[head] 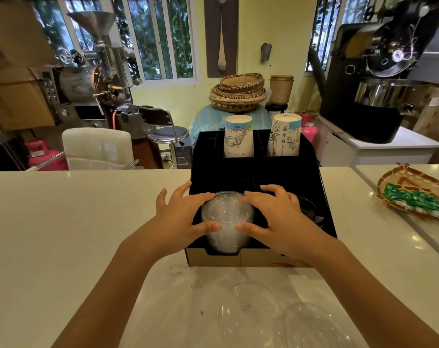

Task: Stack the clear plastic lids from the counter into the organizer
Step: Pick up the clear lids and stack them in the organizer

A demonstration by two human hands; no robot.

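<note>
A black organizer (288, 177) stands on the white counter ahead of me. A stack of clear plastic lids (226, 219) sits in its front left slot. My left hand (180, 217) grips the stack from the left, thumb and forefinger on its side. My right hand (276, 217) holds it from the right in the same way. Two loose clear dome lids lie on the counter near me, one (248, 315) in the middle and one (316, 327) to its right.
Two stacks of paper cups (238, 136) (285, 135) stand in the organizer's rear slots. A woven tray (414, 197) with green packets lies at the right. Beyond the counter are a white chair (97, 146), a stool and coffee roasters.
</note>
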